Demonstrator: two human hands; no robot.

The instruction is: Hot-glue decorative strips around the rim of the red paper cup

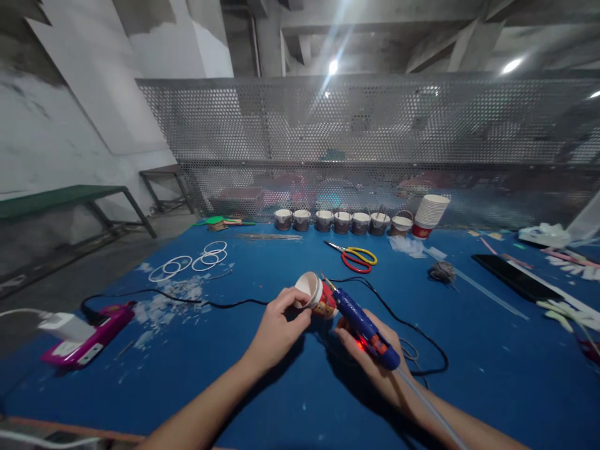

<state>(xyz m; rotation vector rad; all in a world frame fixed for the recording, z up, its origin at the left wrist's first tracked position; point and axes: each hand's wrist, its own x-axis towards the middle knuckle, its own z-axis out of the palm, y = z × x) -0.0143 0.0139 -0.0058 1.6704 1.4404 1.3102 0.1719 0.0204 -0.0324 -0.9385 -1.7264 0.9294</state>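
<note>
My left hand (282,322) grips a paper cup (323,300) by its white rim; the cup is tilted, its red printed side facing right. In my right hand (375,350) is a blue hot glue gun (359,315), with a red light glowing near its handle. Its nozzle points up and left, close beside the cup's rim; whether it touches the cup I cannot tell. A clear glue stick (429,403) trails from the back of the gun. Part of the cup is hidden behind my left fingers.
Scissors (354,255) lie beyond the cup. Several dark-wrapped cups (342,222) line the back beside a cup stack (431,212). White rings (169,269) and a purple power strip (89,337) lie left; grey yarn (441,272) and a black phone-like slab (515,277) right. A black cord (234,305) crosses the table.
</note>
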